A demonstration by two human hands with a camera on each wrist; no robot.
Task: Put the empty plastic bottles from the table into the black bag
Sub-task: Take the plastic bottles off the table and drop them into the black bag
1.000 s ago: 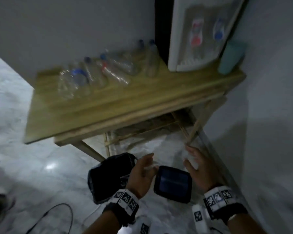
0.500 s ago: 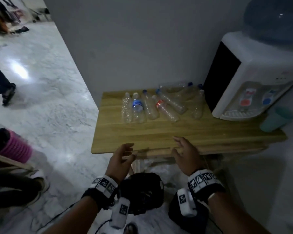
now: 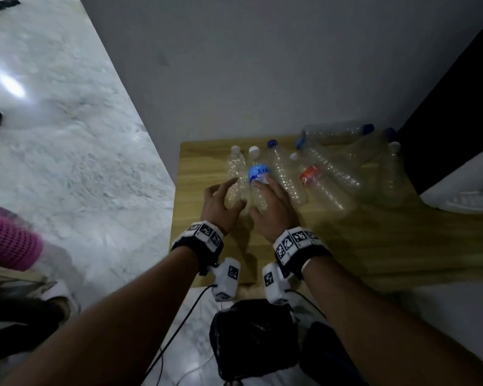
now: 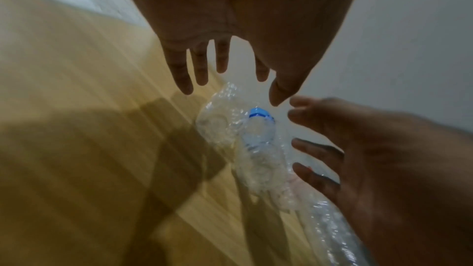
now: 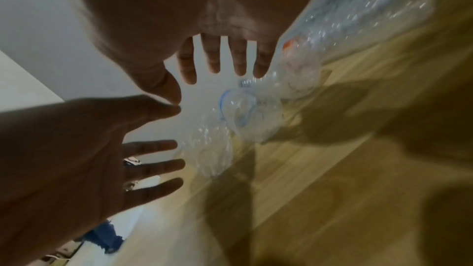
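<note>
The empty plastic bottles (image 3: 313, 168) are lying on their sides in a loose row near the back of the wooden table (image 3: 374, 246), most with caps pointing toward the grey wall (image 3: 262, 65) and long axes running from the near edge to the back; those at the far right are piled crosswise, and their directions are not being shown clearly. The blue-labelled bottle (image 3: 258, 179) is lying second from the left, cap toward the wall. The left hand (image 3: 221, 203) is being held with fingers spread and relaxed over the leftmost bottle (image 3: 236, 174), grasping nothing, as is shown in both wrist views. The right hand (image 3: 272, 210) is likewise being held loose and empty over the blue-labelled bottle; whether its fingertips are touching cannot be told. The black bag (image 3: 251, 338) is sitting on the floor below the table's near edge, partly hidden by the wrist cameras. The water dispenser (image 3: 457, 135) is being cut off at the right.
</note>
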